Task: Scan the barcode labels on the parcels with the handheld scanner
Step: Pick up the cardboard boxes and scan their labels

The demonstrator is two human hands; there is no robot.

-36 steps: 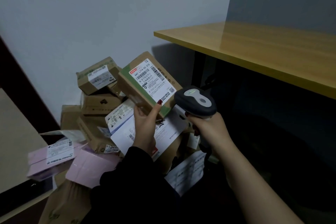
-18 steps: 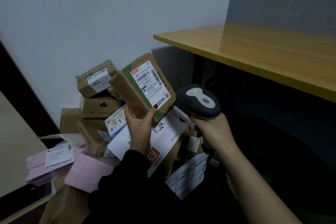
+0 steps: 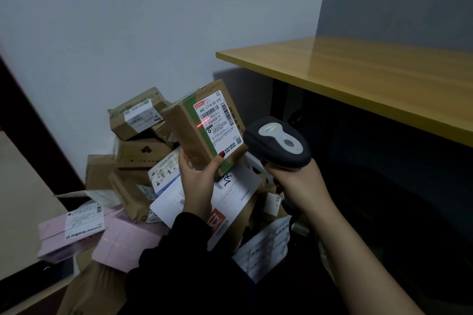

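My left hand (image 3: 198,176) grips a brown cardboard parcel (image 3: 189,135) with green tape, held up and tilted above the pile. Its white barcode label (image 3: 218,121) faces me, and a red scan line lies across the label's left edge. My right hand (image 3: 298,184) grips the handle of a dark grey handheld scanner (image 3: 279,142), whose head points left at the parcel from just beside it.
A pile of parcels fills the corner: brown boxes (image 3: 135,120), pink boxes (image 3: 128,243), a white mailer (image 3: 230,197) and a labelled sheet (image 3: 263,248). A yellow-topped desk (image 3: 371,79) juts out at the right. A pale surface (image 3: 20,202) lies at the left.
I have turned the held parcel slightly more upright and shifted it left. The scanner has moved a little to the right, and its red line now shows on the label.
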